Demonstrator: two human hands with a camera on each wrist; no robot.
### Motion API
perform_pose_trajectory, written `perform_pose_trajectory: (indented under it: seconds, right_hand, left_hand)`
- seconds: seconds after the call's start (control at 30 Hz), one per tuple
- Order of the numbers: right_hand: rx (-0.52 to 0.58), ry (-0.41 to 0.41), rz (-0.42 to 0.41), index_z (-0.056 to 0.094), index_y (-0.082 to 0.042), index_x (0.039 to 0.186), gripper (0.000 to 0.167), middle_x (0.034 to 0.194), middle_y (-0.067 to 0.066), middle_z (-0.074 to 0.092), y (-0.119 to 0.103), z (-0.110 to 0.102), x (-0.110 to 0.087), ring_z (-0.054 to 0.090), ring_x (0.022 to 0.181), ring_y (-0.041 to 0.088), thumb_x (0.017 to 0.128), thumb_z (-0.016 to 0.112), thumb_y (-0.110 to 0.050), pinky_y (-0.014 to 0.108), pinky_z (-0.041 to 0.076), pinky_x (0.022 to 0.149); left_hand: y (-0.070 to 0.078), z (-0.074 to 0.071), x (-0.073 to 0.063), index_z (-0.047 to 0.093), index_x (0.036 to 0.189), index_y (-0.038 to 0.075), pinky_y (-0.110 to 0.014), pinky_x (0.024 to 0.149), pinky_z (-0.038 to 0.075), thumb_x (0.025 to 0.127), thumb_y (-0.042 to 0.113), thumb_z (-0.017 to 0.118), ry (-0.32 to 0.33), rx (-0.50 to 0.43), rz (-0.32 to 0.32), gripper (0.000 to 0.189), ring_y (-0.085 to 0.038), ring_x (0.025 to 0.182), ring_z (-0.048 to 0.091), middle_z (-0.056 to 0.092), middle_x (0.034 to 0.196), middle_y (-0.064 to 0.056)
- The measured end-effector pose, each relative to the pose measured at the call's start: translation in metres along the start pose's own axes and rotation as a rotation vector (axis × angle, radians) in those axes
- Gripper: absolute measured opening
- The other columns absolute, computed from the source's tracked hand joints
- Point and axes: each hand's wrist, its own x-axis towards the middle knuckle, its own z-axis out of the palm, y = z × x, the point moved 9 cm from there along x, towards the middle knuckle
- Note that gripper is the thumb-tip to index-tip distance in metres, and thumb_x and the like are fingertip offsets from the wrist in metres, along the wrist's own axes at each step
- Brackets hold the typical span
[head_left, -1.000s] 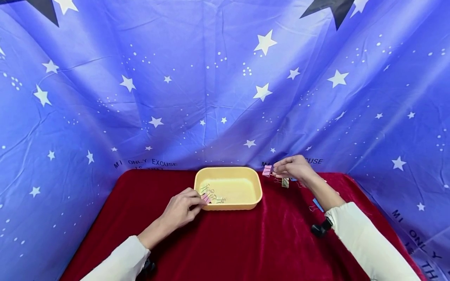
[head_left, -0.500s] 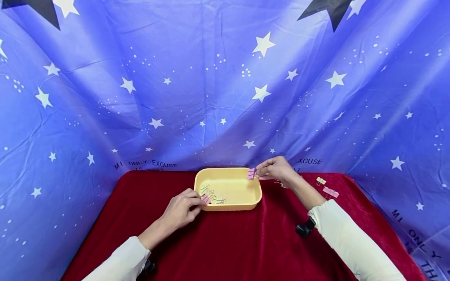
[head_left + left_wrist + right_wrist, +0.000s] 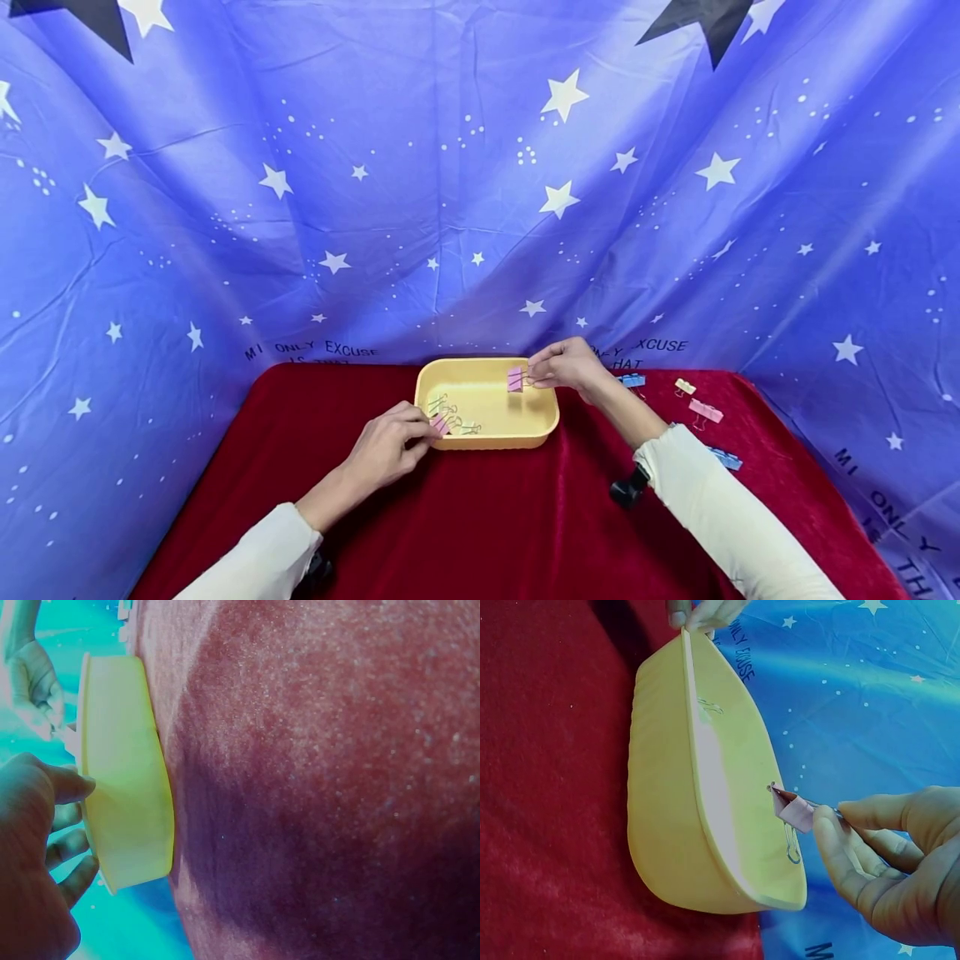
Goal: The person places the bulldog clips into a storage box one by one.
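Note:
My right hand (image 3: 567, 365) pinches a pink binder clip (image 3: 515, 380) by its wire handle, over the right end of a yellow plastic tray (image 3: 551, 429). The right wrist view shows this pink binder clip (image 3: 793, 811) with one handle between thumb and fingers and the other hanging free. At the tray's left front corner, my left hand (image 3: 390, 442) grips the rim, its thumb (image 3: 73, 784) against the outer wall. Inside, by that corner, lie several binder clips, among them a pink one (image 3: 440, 425) and a pale one (image 3: 470, 429).
Right of the tray, several binder clips lie on the red velvet cloth (image 3: 495, 517): a blue one (image 3: 632, 381), a small yellow one (image 3: 685, 387), a pink one (image 3: 707, 410) and another blue one (image 3: 724, 457) beside the right sleeve. A blue starry curtain (image 3: 420, 208) stands behind.
My right hand has carried the pink binder clip leftward from beside the tray to over its inside. The left hand has stayed on the rim. Clips on the cloth have come into sight.

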Motion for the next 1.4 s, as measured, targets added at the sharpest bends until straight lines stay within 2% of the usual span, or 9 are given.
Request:
perform_pose_trajectory:
  seconds: [0.2, 0.47, 0.9, 1.4]
  right_hand:
    - [0.011, -0.001, -0.006, 0.069, 0.022, 0.129, 0.037, 0.101, 0.017, 0.083, 0.003, 0.009, 0.002, 0.079, 0.079, 0.013, 0.094, 0.075, 0.013, 0.029, 0.070, 0.082]
    - [0.015, 0.005, -0.009, 0.071, 0.021, 0.125, 0.034, 0.097, 0.019, 0.083, 0.002, 0.020, 0.005, 0.079, 0.076, 0.014, 0.093, 0.075, 0.013, 0.027, 0.070, 0.077]
    - [0.014, -0.008, -0.040, 0.071, 0.023, 0.124, 0.033, 0.109, 0.032, 0.082, -0.009, 0.044, 0.008, 0.079, 0.074, 0.015, 0.092, 0.075, 0.014, 0.031, 0.071, 0.079]
    - [0.012, -0.008, -0.055, 0.072, 0.023, 0.120, 0.030, 0.106, 0.033, 0.082, -0.017, 0.069, 0.016, 0.080, 0.074, 0.018, 0.090, 0.075, 0.016, 0.032, 0.071, 0.078]
  left_hand:
    - [0.001, -0.001, 0.000, 0.090, 0.095, 0.019, -0.035, 0.081, 0.067, 0.082, -0.001, 0.092, 0.001, 0.012, 0.003, 0.024, -0.014, 0.099, 0.072, 0.082, 0.098, 0.006]
    - [0.001, -0.001, 0.001, 0.091, 0.096, 0.019, -0.034, 0.081, 0.066, 0.083, 0.000, 0.092, -0.001, 0.024, 0.003, 0.023, -0.013, 0.098, 0.072, 0.081, 0.097, 0.006]
    - [0.002, -0.002, 0.001, 0.090, 0.094, 0.018, -0.034, 0.080, 0.066, 0.081, -0.002, 0.092, 0.017, 0.010, 0.017, 0.024, -0.013, 0.097, 0.072, 0.081, 0.096, 0.007]
    - [0.001, 0.000, 0.000, 0.090, 0.095, 0.018, -0.034, 0.080, 0.066, 0.082, -0.001, 0.091, 0.009, 0.009, 0.005, 0.023, -0.013, 0.096, 0.071, 0.081, 0.096, 0.007]
